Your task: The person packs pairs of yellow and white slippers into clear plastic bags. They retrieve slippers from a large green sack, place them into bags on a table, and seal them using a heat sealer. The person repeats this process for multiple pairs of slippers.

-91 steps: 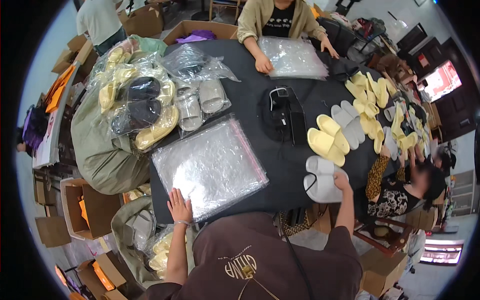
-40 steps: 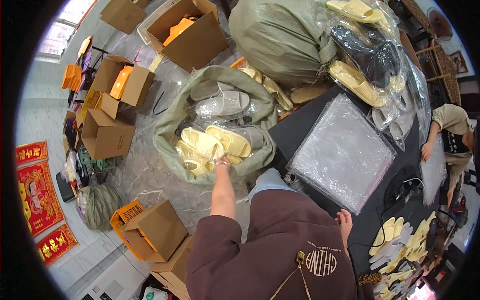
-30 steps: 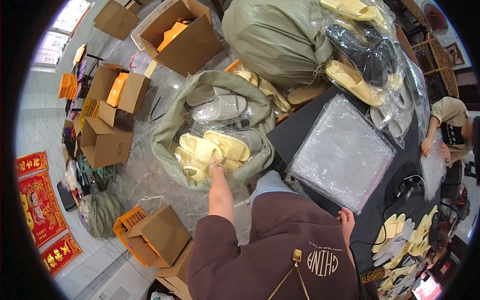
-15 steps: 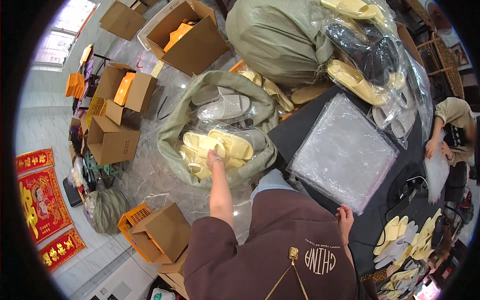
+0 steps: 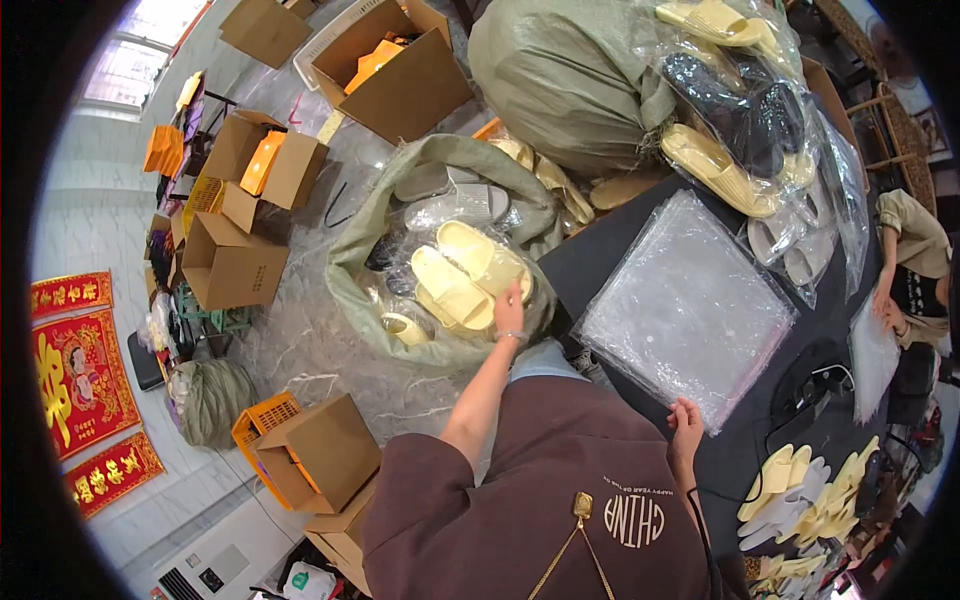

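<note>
Above the open mouth of a green woven sack [image 5: 352, 245], my left hand [image 5: 509, 312] is closed on the near edge of a pair of pale yellow slippers [image 5: 465, 272] in clear plastic. More wrapped slippers lie in the sack: grey ones [image 5: 462, 205] toward the far side and a yellow one [image 5: 404, 328] at the near left. My right hand [image 5: 686, 420] is beside the near corner of a stack of clear plastic bags [image 5: 690, 310]. Its fingers are loosely bent and slightly apart, and nothing shows in them.
The bags lie on a black table [image 5: 735, 465] with a pile of unwrapped slippers [image 5: 800, 495] at its near end. Bagged slippers [image 5: 715, 170] heap up by a full sack [image 5: 560, 85]. Cardboard boxes [image 5: 395, 85] stand at the left. At the far right sits another person [image 5: 915, 250].
My left hand has moved right, bringing the wrapped yellow slippers up from among the others in the sack. My right hand stays by the bag stack. The whole view has shifted slightly.
</note>
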`<state>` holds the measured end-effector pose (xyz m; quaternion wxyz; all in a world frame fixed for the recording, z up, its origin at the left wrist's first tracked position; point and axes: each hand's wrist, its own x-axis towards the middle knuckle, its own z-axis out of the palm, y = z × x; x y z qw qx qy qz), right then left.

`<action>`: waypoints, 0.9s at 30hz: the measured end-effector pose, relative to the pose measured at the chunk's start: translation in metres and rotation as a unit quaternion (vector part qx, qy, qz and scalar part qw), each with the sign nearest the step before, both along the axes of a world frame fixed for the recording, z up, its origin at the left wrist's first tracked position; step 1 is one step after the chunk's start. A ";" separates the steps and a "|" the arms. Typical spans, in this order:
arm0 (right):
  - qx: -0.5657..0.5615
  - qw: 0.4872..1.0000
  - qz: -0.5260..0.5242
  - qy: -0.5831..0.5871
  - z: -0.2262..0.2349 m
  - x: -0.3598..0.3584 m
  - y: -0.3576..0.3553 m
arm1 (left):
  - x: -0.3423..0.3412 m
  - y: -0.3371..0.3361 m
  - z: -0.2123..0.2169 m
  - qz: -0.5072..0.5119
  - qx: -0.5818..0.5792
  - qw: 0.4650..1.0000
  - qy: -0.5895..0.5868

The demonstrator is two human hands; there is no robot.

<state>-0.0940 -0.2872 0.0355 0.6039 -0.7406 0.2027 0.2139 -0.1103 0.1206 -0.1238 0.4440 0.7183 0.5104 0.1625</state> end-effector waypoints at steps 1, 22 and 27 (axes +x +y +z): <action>0.000 1.000 -0.006 -0.001 0.000 -0.001 -0.002 | -0.006 -0.005 -0.012 0.054 0.000 0.998 0.041; 0.031 0.999 -0.009 -0.001 0.001 0.003 0.018 | -0.055 0.083 0.081 0.186 -0.247 0.932 -0.189; 0.043 0.998 0.005 -0.055 0.014 0.025 0.034 | -0.073 0.118 0.220 -0.137 -0.136 0.977 -0.089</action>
